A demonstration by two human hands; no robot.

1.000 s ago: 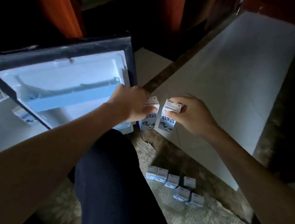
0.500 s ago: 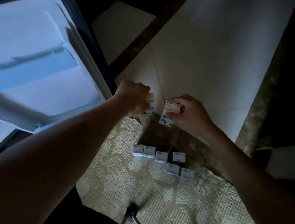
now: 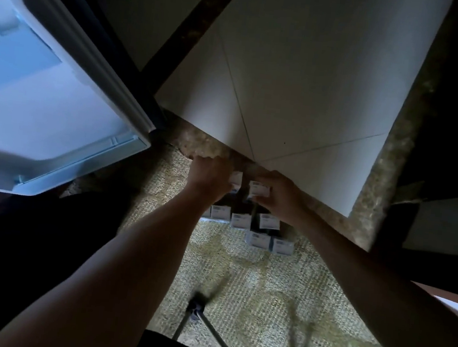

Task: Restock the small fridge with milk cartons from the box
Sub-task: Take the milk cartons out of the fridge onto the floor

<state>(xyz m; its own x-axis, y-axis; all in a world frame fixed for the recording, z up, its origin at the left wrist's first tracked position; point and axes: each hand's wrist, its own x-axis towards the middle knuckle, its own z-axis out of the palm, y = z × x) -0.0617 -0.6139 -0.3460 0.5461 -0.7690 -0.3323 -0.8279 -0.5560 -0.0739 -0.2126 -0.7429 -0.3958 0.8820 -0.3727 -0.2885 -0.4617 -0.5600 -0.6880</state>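
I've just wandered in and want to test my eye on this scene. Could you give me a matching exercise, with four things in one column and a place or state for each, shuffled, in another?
Things:
1. fridge door
2. right hand
3. loose cartons
4. rug

Places or states:
A. woven and pale, spread over the floor
B. swung open at the picture's left side
C. grips the top of a milk carton
D. stand in a small cluster, held by nobody

Pairs: 1-B, 2-C, 3-D, 4-A.
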